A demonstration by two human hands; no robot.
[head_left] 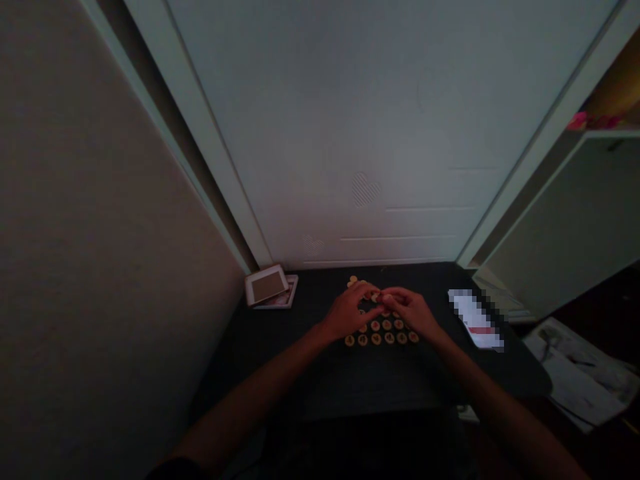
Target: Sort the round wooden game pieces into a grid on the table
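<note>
Rows of round wooden Chinese chess pieces [376, 339], with red or dark marks on top, lie on a dark table. Over the back rows, my left hand [347, 312] curves with its thumb and fingers apart. Its fingertips come close to my right hand [409, 311], whose thumb and fingers are pinched together. Whatever is between those right fingertips is too small and dark to make out. A few more wooden pieces [353, 280] sit just behind my left hand. Both hands partly hide the middle of the rows.
Two framed items [269, 285] overlap at the table's back left. On the right lies a phone with a lit, blurred screen [476, 320]. A pale panel with heart patterns [365, 189] rises behind the dark table [300, 373]. Papers [585, 373] lie beyond its right edge.
</note>
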